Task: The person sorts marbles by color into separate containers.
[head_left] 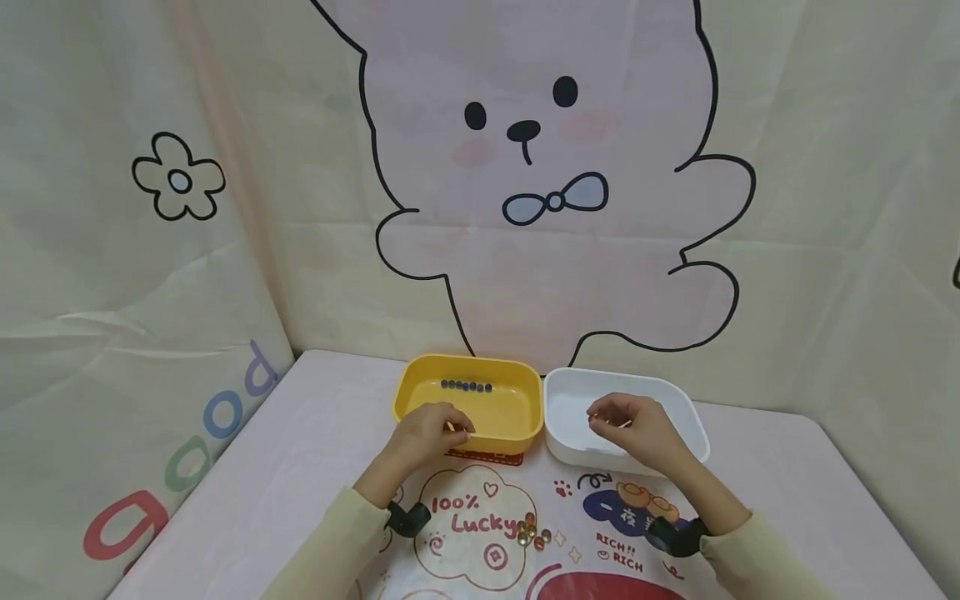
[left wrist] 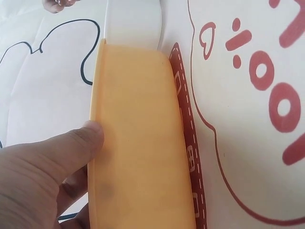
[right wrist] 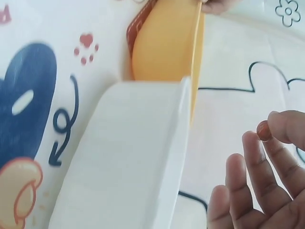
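My left hand (head_left: 429,431) is at the near rim of a yellow tray (head_left: 495,417), the thumb over the rim's outer edge and curled fingers inside it. Several dark blue beads (head_left: 467,386) lie in a row towards the back of that tray. Above a white tray (head_left: 570,421), my right hand (head_left: 633,425) pinches a small reddish-brown bead (right wrist: 263,130) between thumb and forefinger, its other fingers loosely bent. The two trays stand side by side. A loose group of amber and brown beads (head_left: 529,532) lies on the table in front of them.
The table (head_left: 322,417) wears a pale cloth printed with words and drawings. Behind and to the left hang fabric walls (head_left: 315,167), with a large bear drawing at the back. Each wrist carries a black camera strap.
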A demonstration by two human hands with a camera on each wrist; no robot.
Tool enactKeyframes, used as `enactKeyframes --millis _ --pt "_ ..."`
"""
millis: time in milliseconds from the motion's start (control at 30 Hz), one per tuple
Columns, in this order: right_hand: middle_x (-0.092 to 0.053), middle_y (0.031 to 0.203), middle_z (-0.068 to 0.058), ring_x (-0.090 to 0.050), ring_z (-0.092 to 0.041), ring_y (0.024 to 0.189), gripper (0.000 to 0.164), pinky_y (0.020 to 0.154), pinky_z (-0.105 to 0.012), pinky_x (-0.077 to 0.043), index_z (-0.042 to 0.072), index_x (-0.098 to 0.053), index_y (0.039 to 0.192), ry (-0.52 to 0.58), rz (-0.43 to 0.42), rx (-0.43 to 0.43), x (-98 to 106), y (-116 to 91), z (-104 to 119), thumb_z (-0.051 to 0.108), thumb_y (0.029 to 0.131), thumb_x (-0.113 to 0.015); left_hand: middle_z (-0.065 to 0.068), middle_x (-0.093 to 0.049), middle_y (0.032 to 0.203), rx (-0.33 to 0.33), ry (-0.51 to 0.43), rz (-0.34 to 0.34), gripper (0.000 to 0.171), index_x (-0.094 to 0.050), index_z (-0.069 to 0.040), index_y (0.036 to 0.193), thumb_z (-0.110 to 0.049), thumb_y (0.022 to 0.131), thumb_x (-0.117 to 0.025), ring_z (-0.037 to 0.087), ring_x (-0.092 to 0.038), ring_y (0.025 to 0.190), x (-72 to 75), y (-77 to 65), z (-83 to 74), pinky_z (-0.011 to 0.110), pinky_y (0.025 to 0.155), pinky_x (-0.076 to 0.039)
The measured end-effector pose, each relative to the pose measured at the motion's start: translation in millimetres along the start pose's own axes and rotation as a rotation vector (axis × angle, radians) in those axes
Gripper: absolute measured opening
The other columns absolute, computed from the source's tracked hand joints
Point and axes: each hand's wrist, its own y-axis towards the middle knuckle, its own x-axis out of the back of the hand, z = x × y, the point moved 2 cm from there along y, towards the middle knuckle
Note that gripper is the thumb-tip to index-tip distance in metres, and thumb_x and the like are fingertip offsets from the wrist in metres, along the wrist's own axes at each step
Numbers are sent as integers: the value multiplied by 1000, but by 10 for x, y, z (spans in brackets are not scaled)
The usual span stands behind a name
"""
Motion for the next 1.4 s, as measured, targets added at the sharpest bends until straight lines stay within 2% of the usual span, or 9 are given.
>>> enactKeyframes --millis 200,467,667,900,1133,1400 --pt "-72 84 -5 -58 -9 74 17 61 -22 -47 8 -71 100 22 30 -23 28 123 -203 19 88 -70 -12 -62 83 -10 9 1 9 -75 -25 93 -30 86 -72 8 -54 76 -12 16 3 21 67 -47" --pt "-71 93 -11 -58 -19 77 23 63 -26 -51 6 -69 107 47 86 -152 -52 299 -427 21 90 -67 -12 -61 82 -8 6 3 9 -75 -25 93 -30 86 -72 8 -54 75 -12 17 0 21 67 -47" --pt "-68 92 -9 -56 -18 76 21 62 -28 -51 5 -69 107 48 105 -198 -135 439 -517 18 91 -66 -12 -61 82 -13 2 7 10 -75 -24 93 -30 87 -71 8 -54 75 12 16 -1 21 66 -47" --pt "-69 93 -9 -58 -17 75 18 61 -29 -50 4 -69 104 27 141 -207 -249 562 -655 13 89 -67 -13 -61 82 -21 12 0 10 -75 -25 93 -31 87 -71 7 -54 75 2 18 23 21 66 -46" --pt "-69 87 -8 -57 -14 71 16 58 -28 -49 4 -70 100 11 159 -248 -327 608 -818 11 86 -69 -12 -62 82 -10 7 12 10 -75 -25 94 -30 86 -71 7 -54 75 5 14 7 21 67 -46" --pt "-66 89 -6 -57 -17 75 14 62 -28 -49 8 -71 98 0 183 -317 -369 643 -916 11 85 -70 -12 -62 81 -9 14 2 9 -75 -25 93 -30 86 -72 8 -54 76 8 17 23 22 69 -47"
